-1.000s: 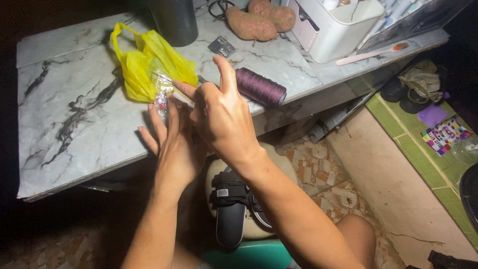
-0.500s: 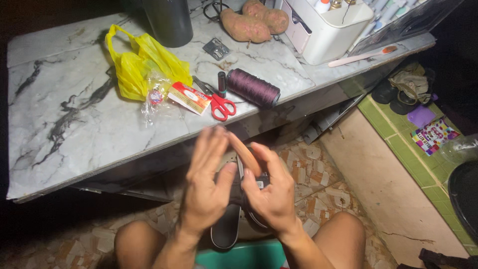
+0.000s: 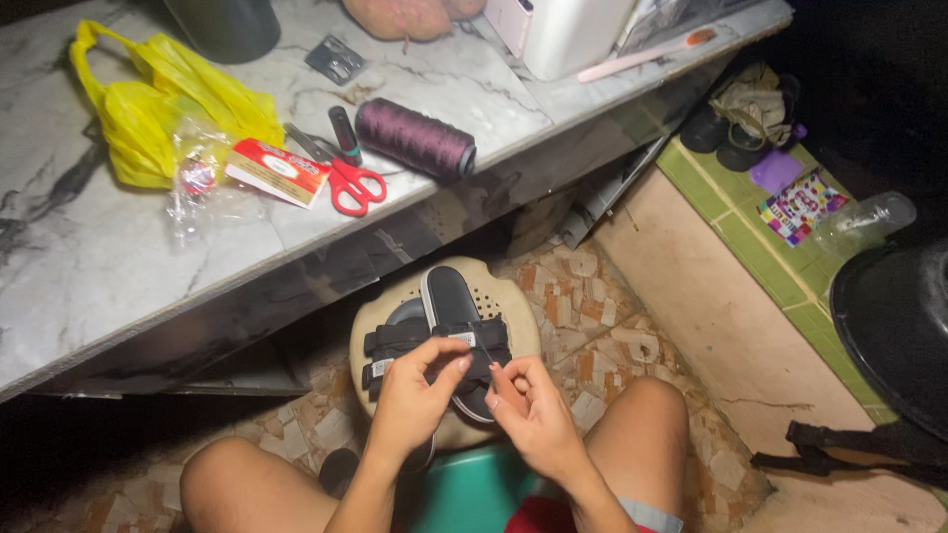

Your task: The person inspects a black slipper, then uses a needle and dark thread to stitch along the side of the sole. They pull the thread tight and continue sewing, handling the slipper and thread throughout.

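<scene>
Left hand (image 3: 420,390) pinches the strap of a black sandal (image 3: 449,331) lying on a beige stool (image 3: 513,316) | right hand (image 3: 528,410) fingers curled, pinch unclear | red scissors (image 3: 346,178) and purple thread spool (image 3: 415,138) on marble table (image 3: 89,266).

Bare arms and knees, red shorts with pale hem.

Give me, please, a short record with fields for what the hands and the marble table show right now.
left hand: fingertips pinched together above the black sandal's strap
right hand: beside the left, fingers curled near the strap
black sandal: lying on a beige perforated stool
marble table: holds red-handled scissors, purple thread spool, yellow plastic bag
thread or needle in fingers: too small to tell
</scene>
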